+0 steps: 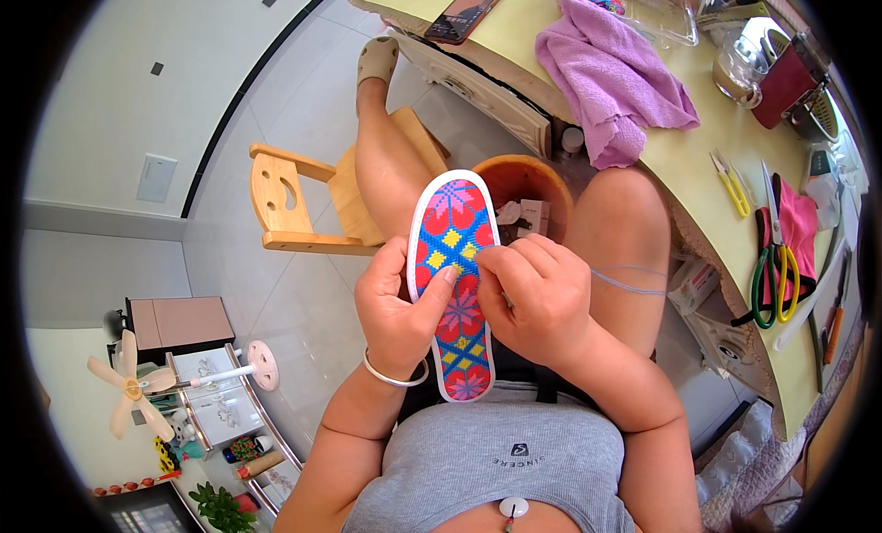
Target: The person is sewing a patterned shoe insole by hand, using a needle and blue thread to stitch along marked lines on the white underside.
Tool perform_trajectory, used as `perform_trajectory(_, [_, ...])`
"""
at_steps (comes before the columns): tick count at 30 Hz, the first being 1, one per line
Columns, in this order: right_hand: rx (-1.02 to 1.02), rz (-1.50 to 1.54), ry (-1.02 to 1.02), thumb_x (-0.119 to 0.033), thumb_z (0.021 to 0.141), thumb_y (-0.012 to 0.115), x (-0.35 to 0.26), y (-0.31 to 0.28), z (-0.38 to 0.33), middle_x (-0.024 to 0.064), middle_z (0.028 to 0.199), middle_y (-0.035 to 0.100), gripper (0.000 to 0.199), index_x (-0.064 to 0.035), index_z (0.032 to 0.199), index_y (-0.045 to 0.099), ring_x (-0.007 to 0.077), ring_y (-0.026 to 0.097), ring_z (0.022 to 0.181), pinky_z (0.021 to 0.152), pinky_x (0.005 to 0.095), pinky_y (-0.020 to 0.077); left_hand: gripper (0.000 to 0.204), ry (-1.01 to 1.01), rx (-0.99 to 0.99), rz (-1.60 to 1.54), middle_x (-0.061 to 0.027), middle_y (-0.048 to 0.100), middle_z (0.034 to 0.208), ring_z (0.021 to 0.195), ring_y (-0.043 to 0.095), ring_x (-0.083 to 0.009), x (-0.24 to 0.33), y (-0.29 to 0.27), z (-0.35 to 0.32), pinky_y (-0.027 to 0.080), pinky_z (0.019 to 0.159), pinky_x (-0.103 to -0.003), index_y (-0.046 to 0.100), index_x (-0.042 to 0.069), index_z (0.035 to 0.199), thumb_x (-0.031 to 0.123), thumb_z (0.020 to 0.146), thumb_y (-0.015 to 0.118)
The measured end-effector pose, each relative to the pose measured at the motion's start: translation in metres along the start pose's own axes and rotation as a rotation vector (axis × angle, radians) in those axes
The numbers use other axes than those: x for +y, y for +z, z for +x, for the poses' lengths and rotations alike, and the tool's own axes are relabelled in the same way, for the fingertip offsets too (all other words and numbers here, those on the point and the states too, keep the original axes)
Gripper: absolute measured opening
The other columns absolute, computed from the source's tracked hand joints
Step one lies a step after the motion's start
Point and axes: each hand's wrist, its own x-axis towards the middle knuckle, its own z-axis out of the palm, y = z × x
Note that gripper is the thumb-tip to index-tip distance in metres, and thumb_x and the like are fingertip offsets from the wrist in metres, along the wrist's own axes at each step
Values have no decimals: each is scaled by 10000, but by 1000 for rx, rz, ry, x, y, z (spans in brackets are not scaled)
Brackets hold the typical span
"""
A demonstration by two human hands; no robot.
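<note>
She sits with an embroidered insole (454, 285) held upright over her lap, its bright pattern of pink flowers and blue, yellow and red squares facing up at her. The left hand (397, 303) grips it from the left edge, fingers curled behind and the thumb laid across the stitched face. The right hand (537, 299) is bunched at the insole's right edge, its fingers pinched tight together against the cloth; whether a needle sits between them I cannot tell. A thin pale thread (629, 280) runs from that hand out across her right thigh. A silver bangle (393, 377) circles the left wrist.

Beyond her knees stands a round orange basket (524, 179) with scraps in it, and to the left a small wooden chair (294, 202). On the yellow-green table (698, 175) to her right lie a purple towel (611, 73), a phone (465, 12), yellow thread snips (732, 184) and green-and-yellow-handled scissors (772, 266).
</note>
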Motion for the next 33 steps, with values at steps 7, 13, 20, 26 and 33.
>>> perform_trajectory(7, [-3, -3, 1, -2, 659, 660, 0, -1, 1, 74, 620, 500, 158, -3, 792, 575, 222, 506, 530, 467, 333, 419, 177, 2, -3, 2, -49, 651, 893, 791, 585, -58, 0, 0, 0, 491, 711, -217, 579, -31, 959, -34, 804, 663])
perform_trajectory(13, [7, 6, 1, -2, 659, 657, 0, -1, 1, 70, 608, 483, 153, -9, 785, 571, 219, 495, 522, 460, 331, 409, 158, 1, -11, -2, -48, 647, 893, 790, 581, -54, -1, -1, 0, 488, 707, -214, 572, -24, 934, -33, 805, 664])
perform_trajectory(20, [12, 7, 2, -2, 660, 659, -1, -1, 1, 71, 604, 482, 154, -8, 788, 574, 222, 495, 522, 464, 333, 412, 155, 3, -2, -15, -48, 651, 882, 782, 581, -53, 2, -1, 0, 490, 701, -215, 570, -23, 929, -30, 806, 665])
perform_trajectory(26, [7, -16, -8, -6, 651, 658, -3, -1, 2, 70, 611, 488, 154, -14, 767, 557, 219, 497, 524, 465, 329, 416, 199, 14, -16, 53, -57, 648, 909, 804, 590, -75, 3, -2, -1, 491, 739, -231, 571, -25, 977, -17, 801, 664])
perform_trajectory(33, [-32, -69, -20, 36, 658, 671, -8, 1, 4, 73, 615, 523, 185, -13, 812, 581, 234, 514, 510, 468, 332, 426, 168, 145, -30, 179, -37, 640, 838, 739, 554, -53, -5, -2, -4, 468, 666, -202, 588, -34, 946, -34, 806, 681])
